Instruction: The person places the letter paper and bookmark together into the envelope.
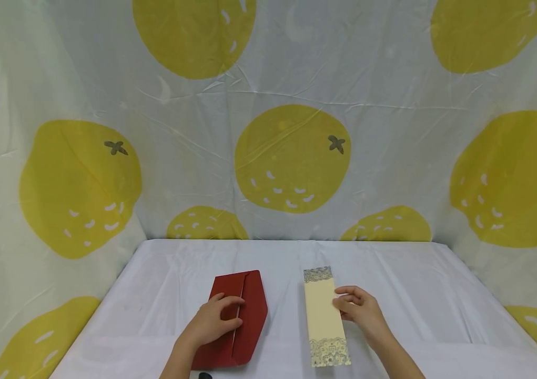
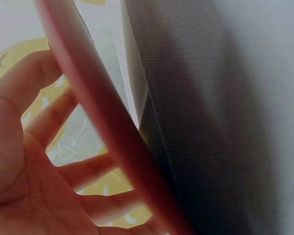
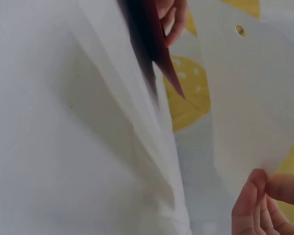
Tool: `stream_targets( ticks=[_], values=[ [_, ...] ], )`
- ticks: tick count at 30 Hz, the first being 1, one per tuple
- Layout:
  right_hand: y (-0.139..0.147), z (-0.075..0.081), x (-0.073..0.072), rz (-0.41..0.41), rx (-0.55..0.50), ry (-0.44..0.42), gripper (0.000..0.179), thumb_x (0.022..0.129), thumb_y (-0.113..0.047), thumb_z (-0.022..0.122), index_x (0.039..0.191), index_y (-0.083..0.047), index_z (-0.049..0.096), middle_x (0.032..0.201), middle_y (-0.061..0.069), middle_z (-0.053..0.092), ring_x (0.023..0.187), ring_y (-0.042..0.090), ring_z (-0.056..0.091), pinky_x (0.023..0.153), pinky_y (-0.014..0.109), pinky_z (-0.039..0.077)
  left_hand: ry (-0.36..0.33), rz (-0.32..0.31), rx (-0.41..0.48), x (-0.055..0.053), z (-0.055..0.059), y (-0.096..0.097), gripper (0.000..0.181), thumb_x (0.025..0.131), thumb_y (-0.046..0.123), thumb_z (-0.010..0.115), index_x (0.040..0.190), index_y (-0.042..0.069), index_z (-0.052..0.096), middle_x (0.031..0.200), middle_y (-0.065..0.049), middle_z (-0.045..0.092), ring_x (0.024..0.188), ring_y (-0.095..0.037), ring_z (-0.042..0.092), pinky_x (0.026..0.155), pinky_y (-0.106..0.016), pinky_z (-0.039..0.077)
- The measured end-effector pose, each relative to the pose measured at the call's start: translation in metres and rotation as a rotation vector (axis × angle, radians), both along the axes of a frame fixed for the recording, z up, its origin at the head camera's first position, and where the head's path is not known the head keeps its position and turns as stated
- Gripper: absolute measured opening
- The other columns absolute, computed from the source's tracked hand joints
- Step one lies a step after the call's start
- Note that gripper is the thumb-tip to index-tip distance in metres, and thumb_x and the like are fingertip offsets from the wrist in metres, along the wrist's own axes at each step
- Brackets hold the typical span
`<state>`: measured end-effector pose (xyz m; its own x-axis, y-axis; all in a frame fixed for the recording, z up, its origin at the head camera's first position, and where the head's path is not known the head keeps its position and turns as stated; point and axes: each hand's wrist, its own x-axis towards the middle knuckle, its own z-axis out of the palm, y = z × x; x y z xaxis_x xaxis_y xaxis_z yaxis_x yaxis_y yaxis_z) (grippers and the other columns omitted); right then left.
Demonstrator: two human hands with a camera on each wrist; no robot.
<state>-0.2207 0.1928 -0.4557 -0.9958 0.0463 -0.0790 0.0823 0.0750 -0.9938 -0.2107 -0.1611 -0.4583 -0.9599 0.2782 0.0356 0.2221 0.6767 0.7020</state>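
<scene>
A red envelope (image 1: 251, 321) with a pointed flap lies on the white cloth, left of the middle. My left hand (image 1: 214, 318) rests over it, thumb and fingers spread, fingertips touching its face along the flap edge. In the left wrist view the envelope (image 2: 95, 105) appears nearly edge-on, with the fingertips against it. My right hand (image 1: 358, 310) pinches the right edge of a long cream card (image 1: 324, 310) with ornate patterned bands at both ends. From the right wrist view, the card's plain back (image 3: 255, 93) shows a small gold spot, and thumb and fingers grip its lower edge.
White cloth covers the table (image 1: 415, 295). A hanging sheet with yellow fruit prints (image 1: 292, 158) closes off the back and both sides. Part of a small black object (image 1: 205, 375) shows at the bottom edge, just below the envelope.
</scene>
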Motion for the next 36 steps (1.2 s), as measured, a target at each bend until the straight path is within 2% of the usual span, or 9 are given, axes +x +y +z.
stream_targets(
  ticks=[5, 16, 29, 36],
  values=[
    [-0.009, 0.000, 0.000, 0.009, -0.027, -0.010, 0.033, 0.088, -0.004, 0.071, 0.117, 0.006, 0.059, 0.084, 0.006, 0.065, 0.071, 0.017, 0.060, 0.066, 0.029, 0.054, -0.006, 0.003, 0.002, 0.000, 0.000, -0.001, 0.037, 0.085, 0.027, 0.075, 0.121, 0.025, 0.066, 0.141, -0.030, 0.042, 0.127, -0.058, 0.037, 0.091, -0.069, 0.038],
    [-0.029, 0.001, 0.001, 0.132, -0.057, 0.040, 0.036, 0.088, -0.002, 0.069, 0.119, 0.011, 0.055, 0.087, 0.006, 0.065, 0.074, 0.015, 0.063, 0.068, 0.029, 0.055, -0.013, -0.001, 0.006, -0.002, -0.003, -0.001, 0.037, 0.086, 0.027, 0.073, 0.121, 0.023, 0.065, 0.141, -0.030, 0.042, 0.128, -0.058, 0.035, 0.091, -0.069, 0.038],
    [-0.051, -0.002, -0.003, 0.190, -0.070, 0.045, 0.035, 0.087, -0.003, 0.070, 0.116, 0.011, 0.055, 0.086, 0.005, 0.064, 0.075, 0.015, 0.062, 0.068, 0.029, 0.055, -0.021, 0.012, -0.004, -0.004, -0.004, 0.000, 0.037, 0.085, 0.028, 0.074, 0.121, 0.024, 0.066, 0.141, -0.028, 0.043, 0.126, -0.058, 0.037, 0.089, -0.067, 0.041],
    [-0.061, -0.002, -0.004, 0.221, -0.069, 0.044, 0.035, 0.088, -0.007, 0.071, 0.116, 0.009, 0.057, 0.085, 0.003, 0.064, 0.076, 0.015, 0.063, 0.069, 0.030, 0.055, -0.006, 0.000, 0.007, -0.003, -0.002, -0.001, 0.037, 0.085, 0.026, 0.074, 0.121, 0.021, 0.066, 0.140, -0.032, 0.041, 0.124, -0.061, 0.036, 0.089, -0.069, 0.038]
  ],
)
